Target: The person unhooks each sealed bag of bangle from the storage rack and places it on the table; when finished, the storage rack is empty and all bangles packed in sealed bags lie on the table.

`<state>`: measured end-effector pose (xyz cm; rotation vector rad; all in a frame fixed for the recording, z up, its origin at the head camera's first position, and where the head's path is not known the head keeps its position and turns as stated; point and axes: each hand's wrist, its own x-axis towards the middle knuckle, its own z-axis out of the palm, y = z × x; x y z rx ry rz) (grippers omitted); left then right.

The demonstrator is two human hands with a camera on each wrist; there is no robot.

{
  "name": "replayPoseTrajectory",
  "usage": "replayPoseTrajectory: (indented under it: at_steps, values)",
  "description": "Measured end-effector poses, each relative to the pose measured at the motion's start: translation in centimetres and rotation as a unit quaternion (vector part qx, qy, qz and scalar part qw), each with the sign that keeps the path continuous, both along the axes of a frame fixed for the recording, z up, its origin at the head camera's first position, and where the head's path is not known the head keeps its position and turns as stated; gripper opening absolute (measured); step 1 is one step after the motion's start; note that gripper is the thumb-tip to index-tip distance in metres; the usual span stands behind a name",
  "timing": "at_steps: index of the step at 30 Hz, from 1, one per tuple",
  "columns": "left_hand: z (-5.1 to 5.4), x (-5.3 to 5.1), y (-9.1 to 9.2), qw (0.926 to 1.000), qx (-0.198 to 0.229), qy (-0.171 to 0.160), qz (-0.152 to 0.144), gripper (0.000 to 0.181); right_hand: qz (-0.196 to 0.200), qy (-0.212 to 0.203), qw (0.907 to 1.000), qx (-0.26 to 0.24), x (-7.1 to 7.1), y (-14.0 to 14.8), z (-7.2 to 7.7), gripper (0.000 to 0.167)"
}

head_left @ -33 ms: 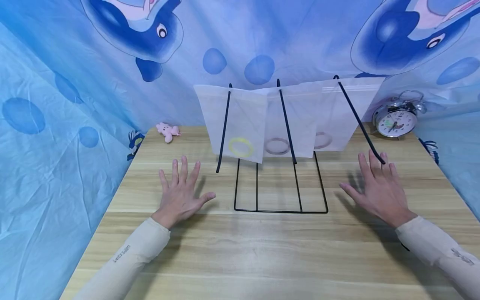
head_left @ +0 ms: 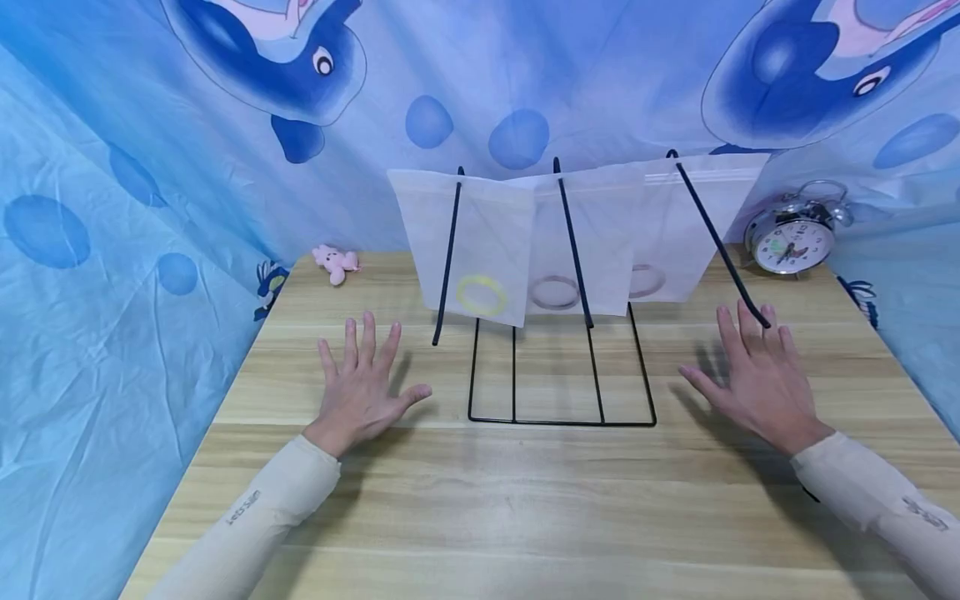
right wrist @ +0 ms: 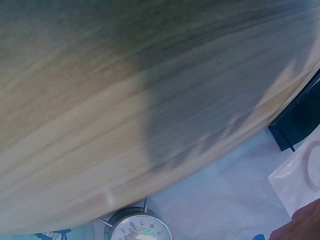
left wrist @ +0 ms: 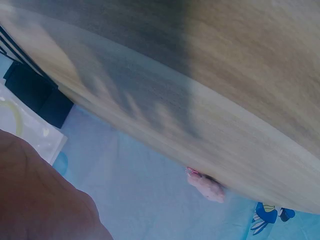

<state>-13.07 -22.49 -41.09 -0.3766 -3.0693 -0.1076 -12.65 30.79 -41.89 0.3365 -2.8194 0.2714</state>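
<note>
Left hand (head_left: pixel 358 404) and right hand (head_left: pixel 768 393) are both spread wide, backs up, fingers straight, holding nothing. One is toward the left edge of the table (head_left: pixel 517 508), the other toward its right edge. Between them stands a black wire rack (head_left: pixel 562 423), its base in the table's middle. From its prongs hang three translucent bags: the left bag (head_left: pixel 498 229) with a yellow ring (head_left: pixel 462 293) low inside, the middle bag (head_left: pixel 607 233) and the right bag (head_left: pixel 678 233), each showing a dull mauve ring. Near the table's far left corner lies a pink toy (head_left: pixel 336 262); near the far right corner stands an alarm clock (head_left: pixel 793 247).

In the head view, the right prong (head_left: pixel 716 237) crosses the right fingertips; whether they touch cannot be told. Drawing that hand back before lifting it would probably avoid knocking the prong. The bags look thin and light, so handling them would likely call for one hand steadying the rack and the other pinching a bag near its top, moving gently because neighbouring bags overlap in this view.
</note>
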Motion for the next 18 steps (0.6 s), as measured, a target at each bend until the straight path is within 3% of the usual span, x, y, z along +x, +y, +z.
replayPoseTrajectory:
  at_steps: [13, 18]
  values:
    - [-0.2, 0.2, 0.7, 0.9997, 0.024, 0.002, -0.007, 0.101, -0.006, -0.010, 0.9999, 0.001, 0.4, 0.2, 0.1, 0.097]
    - [-0.4, 0.4, 2.0, 0.9985, 0.041, -0.032, -0.016, 0.098, -0.005, 0.004, 1.0000, 0.002, 0.2, 0.3, 0.3, 0.097]
